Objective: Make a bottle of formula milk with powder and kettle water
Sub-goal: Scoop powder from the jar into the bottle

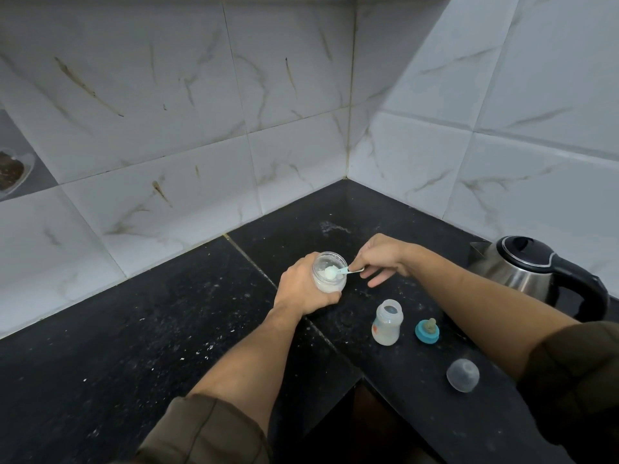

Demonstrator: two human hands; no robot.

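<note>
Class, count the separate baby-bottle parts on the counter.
3: the open bottle at the counter edge, the blue teat ring right of it, the clear cap nearest the camera. None looks hidden.

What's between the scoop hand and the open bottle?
Head view: only bare black counter between the right hand, pinching the scoop over the powder jar, and the bottle.

My bench [134, 346] is a black speckled stone top set into a tiled corner, dusted with white specks. On its right part a small clear plastic baby bottle [387, 322] stands upright and open. Just beside it lies a teal screw ring with its teat [427, 331]. A clear domed plastic cap [463, 375] lies nearer me, and a steel kettle with a black handle [536, 272] stands far right.
</note>
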